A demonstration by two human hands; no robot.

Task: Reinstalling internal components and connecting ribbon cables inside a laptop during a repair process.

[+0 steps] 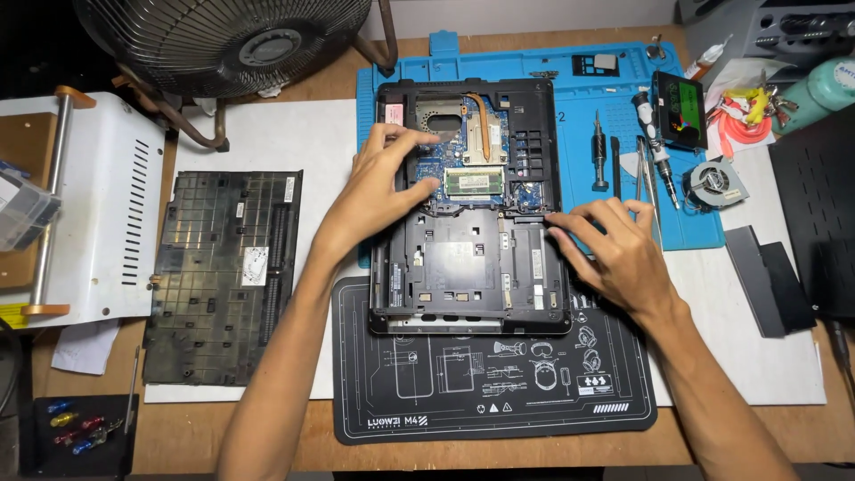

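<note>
Bottom cover [223, 276]: I see it already off, lying flat on the table [766, 361] at 9 o'clock of the laptop, its long axis running 12 to 6.
Left hand [378, 191]: my fingers [417, 138] are spread open, gripping nothing, tips resting on the exposed board by the fan well.
Laptop [472, 267]: upside down at the middle of the table, straddling the blue mat [606, 116] and the black mat [494, 392]; its long axis runs 12 to 6, with the heatsink end at 12.
Progress: I judge it partway; the cover is removed, while the copper heatpipe [485, 120] and memory stick [474, 183] sit in place.
Right hand [619, 249]: fingers loosely open, tips touching the laptop's edge at 3 o'clock, holding nothing.
Tools: a screwdriver [657, 147] and a loose fan [715, 183] lie at 2 o'clock.
</note>
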